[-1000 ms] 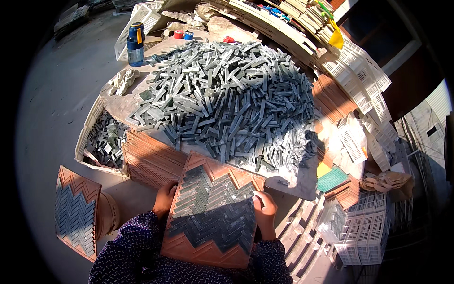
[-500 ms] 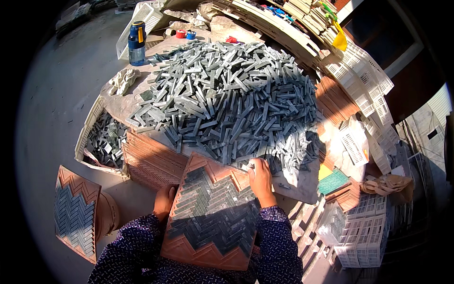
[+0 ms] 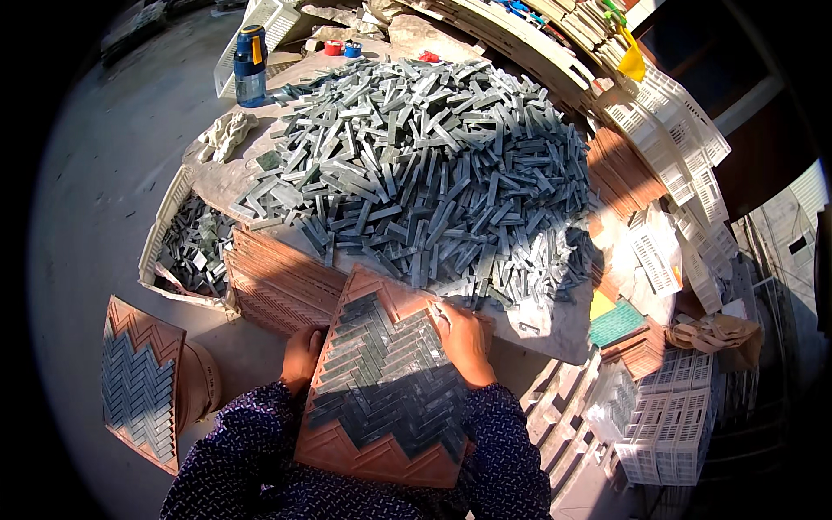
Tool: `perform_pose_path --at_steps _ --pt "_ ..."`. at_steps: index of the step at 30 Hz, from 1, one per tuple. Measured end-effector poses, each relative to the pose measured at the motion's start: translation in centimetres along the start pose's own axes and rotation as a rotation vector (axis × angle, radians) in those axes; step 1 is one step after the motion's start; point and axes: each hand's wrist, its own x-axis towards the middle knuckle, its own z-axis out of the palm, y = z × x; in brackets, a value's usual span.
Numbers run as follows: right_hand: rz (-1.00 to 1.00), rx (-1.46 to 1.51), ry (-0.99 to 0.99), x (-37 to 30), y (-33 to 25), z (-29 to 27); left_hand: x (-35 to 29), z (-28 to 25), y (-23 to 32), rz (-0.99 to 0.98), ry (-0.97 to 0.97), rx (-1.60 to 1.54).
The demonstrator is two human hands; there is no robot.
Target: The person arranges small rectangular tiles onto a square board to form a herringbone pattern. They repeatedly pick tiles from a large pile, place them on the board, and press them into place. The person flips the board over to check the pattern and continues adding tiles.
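Tilted before me is a terracotta-coloured herringbone mould tray (image 3: 381, 381), its middle filled with dark grey-green stone strips and its zigzag grooves bare at top and bottom. My left hand (image 3: 303, 354) is closed on the tray's left edge. On the upper right part of the tray lies my right hand (image 3: 466, 347), fingers bent together at the strips; whatever they pinch is hidden. Just beyond, a big heap of loose stone strips (image 3: 416, 173) covers the stone-topped table (image 3: 555, 334).
Left stand a filled mould tray (image 3: 139, 381) leaning on a round tub (image 3: 199, 381), a stack of trays (image 3: 282, 282) and a crate (image 3: 152, 230) of strips. A blue bottle (image 3: 251, 69) and white gloves (image 3: 227, 134) sit farther back. White crates (image 3: 667, 425) stand right.
My right hand has come from the near edge of the heap down onto the tray's upper right. The left hand keeps its hold, and the view has shifted slightly.
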Motion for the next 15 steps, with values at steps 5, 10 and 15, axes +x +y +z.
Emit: perform_pose_path --at_steps 5,10,15 --pt "0.051 -0.015 -0.061 -0.5 0.4 -0.1 0.1 0.1 0.0 0.037 -0.005 -0.01" --pt "0.104 -0.007 -0.084 -0.2 0.9 0.6 0.0 0.3 0.0 0.044 0.029 0.005" --pt "0.07 0.108 -0.036 0.0 2.2 0.9 -0.1 0.2 -0.2 -0.006 0.031 0.002"
